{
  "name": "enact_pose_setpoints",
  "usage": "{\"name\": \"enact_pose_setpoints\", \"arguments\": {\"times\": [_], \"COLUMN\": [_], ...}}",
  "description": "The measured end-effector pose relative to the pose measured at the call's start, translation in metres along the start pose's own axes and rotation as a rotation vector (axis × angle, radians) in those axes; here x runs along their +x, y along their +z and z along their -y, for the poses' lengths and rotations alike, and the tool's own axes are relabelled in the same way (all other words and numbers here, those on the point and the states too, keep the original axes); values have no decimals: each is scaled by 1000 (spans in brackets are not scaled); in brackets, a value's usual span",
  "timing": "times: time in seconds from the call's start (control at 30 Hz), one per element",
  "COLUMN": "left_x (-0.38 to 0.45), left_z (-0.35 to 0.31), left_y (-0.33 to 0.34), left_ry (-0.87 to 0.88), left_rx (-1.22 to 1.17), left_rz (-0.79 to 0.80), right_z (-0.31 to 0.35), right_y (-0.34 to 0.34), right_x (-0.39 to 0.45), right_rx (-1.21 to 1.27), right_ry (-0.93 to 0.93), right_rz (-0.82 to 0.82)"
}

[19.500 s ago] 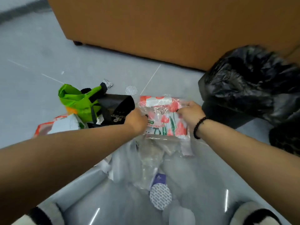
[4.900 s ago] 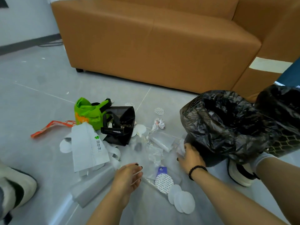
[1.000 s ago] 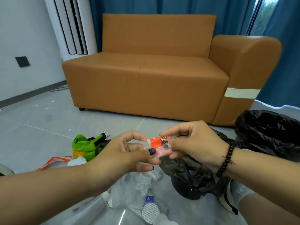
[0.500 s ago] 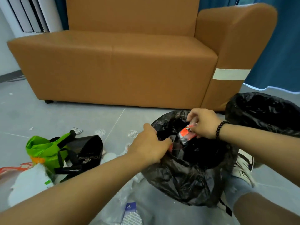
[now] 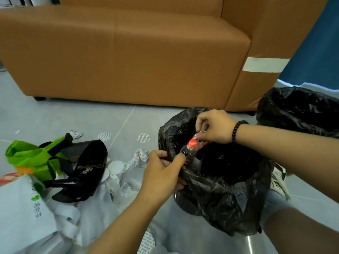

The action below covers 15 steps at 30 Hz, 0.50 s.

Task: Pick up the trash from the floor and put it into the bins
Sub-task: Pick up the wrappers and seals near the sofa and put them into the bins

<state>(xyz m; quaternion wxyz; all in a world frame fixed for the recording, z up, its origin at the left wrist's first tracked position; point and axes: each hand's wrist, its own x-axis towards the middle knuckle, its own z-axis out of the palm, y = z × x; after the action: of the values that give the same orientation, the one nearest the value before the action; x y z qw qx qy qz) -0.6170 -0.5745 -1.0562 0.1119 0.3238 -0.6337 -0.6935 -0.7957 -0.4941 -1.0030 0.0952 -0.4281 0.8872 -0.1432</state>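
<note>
Black plastic is lining the near bin (image 5: 216,189), and I'm gripping its left rim with my left hand (image 5: 163,173), thumb and fingers curled round the liner edge. My right hand (image 5: 214,129) is pinching a crumpled red and clear wrapper (image 5: 195,143) right over the bin's mouth, just inside the far-left part of the rim, so the wrapper is hanging partly in the opening. That opening is looking wide and dark with loads of room.

I'm counting two bins: this one and a second black-lined bin (image 5: 300,110) near the floor's far right, beside the sofa (image 5: 128,57) arm. The sofa is running along the far edge of the floor, close behind both.

To the left of the near bin the floor (image 5: 55,120) is getting crowded: one green bag (image 5: 31,156), one black paper bag (image 5: 86,167) touching it, a white printed bag (image 5: 23,213) at the near left corner, clear plastic film (image 5: 117,204) under my left arm, and two crumpled paper balls (image 5: 141,154). Three round perforated pads (image 5: 143,138) are showing, two by the sofa side and one by my left forearm. Open floor is sitting between the bags and the sofa.
</note>
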Motion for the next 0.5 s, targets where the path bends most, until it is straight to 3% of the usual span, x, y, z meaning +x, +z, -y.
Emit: {"name": "enact_pose_setpoints", "arguments": {"times": [0.1,0.5], "left_x": [-9,-25], "left_z": [0,7], "left_y": [-2,-10], "left_ry": [5,-20], "left_rx": [-27,-85], "left_rz": [27,79], "right_z": [2,9], "right_y": [-17,23], "right_x": [-5,-10], "right_rx": [-3,-251], "right_ry": [-1,-47], "right_rz": [-42,127]}}
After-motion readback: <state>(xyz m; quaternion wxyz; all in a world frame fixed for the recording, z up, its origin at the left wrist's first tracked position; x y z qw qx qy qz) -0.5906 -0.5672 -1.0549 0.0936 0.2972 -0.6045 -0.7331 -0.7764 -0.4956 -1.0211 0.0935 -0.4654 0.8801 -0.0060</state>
